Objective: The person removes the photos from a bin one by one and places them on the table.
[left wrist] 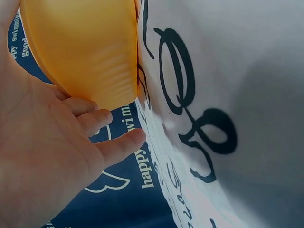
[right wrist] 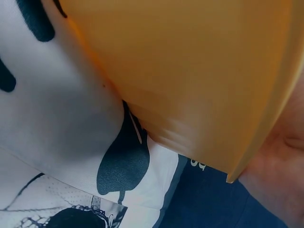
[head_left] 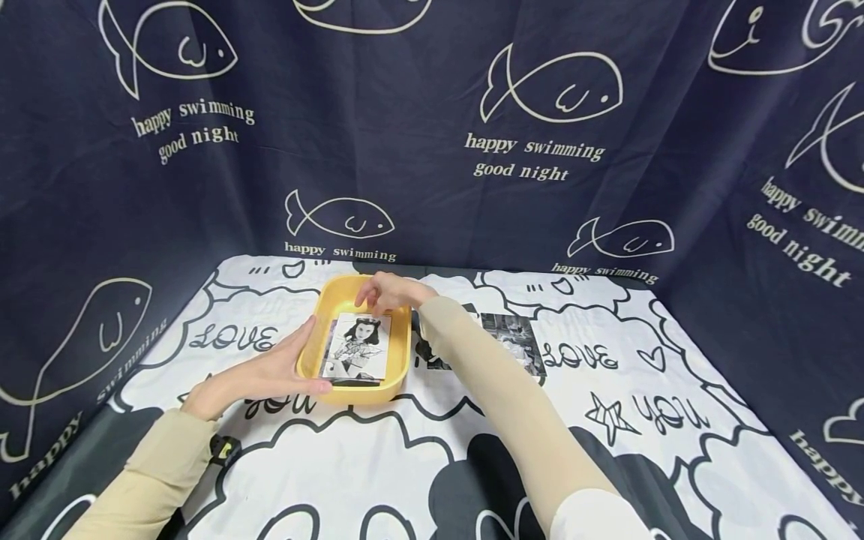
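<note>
A yellow plastic basin (head_left: pixel 398 360) stands on the patterned cloth, with a black-and-white picture card (head_left: pixel 358 352) of a dark-haired figure lying inside. Edges of other cards show beneath that card. My left hand (head_left: pixel 273 367) holds the basin at its near left corner, thumb along the near rim and fingers at the left side. In the left wrist view its fingers (left wrist: pixel 88 111) lie against the outer wall. My right hand (head_left: pixel 388 291) reaches over the far right rim, loosely bent fingers pointing down close to the card's top edge. Nothing shows between them.
More black-and-white picture cards (head_left: pixel 516 341) lie on the cloth right of the basin, partly hidden by my right forearm. The right wrist view catches one such card (right wrist: pixel 71 219). A dark blue curtain (head_left: pixel 432 150) with fish drawings hangs behind the table.
</note>
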Demonstrator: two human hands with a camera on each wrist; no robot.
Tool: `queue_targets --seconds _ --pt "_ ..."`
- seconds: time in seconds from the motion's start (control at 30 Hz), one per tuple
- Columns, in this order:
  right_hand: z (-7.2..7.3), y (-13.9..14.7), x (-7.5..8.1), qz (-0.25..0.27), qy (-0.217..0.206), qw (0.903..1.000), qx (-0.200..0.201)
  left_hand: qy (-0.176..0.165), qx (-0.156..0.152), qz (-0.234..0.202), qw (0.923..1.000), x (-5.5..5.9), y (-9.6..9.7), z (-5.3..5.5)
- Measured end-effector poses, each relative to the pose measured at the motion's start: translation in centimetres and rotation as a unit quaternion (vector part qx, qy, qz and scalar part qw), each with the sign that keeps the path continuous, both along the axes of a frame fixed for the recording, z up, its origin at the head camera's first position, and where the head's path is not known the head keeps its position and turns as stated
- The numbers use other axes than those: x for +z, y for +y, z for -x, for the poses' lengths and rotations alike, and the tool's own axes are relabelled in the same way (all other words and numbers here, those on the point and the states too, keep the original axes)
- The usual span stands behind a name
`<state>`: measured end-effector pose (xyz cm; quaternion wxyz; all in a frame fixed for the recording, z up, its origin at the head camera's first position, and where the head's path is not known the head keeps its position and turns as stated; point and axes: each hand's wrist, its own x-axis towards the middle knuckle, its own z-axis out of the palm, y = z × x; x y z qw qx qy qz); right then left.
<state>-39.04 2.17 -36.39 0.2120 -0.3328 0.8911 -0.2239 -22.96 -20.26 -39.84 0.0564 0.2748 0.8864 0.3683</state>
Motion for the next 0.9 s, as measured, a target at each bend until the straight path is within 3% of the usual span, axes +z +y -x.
queue_targets --seconds 0.23,0.5,0.9 --pt "-0.23 -0.02 -0.04 0.000 -0.013 0.9999 0.002 -0.008 0.017 0.019 0.9996 0.22 0.10 -0.05" --pt "-0.84 -0.25 -0.01 -0.055 0.031 0.9980 0.004 -0.021 0.024 0.022 0.9992 0.19 0.15 -0.23" --pt "-0.96 -0.41 -0.04 -0.102 0.050 0.9936 0.001 -0.031 0.036 0.042 0.9980 0.25 0.09 -0.22"
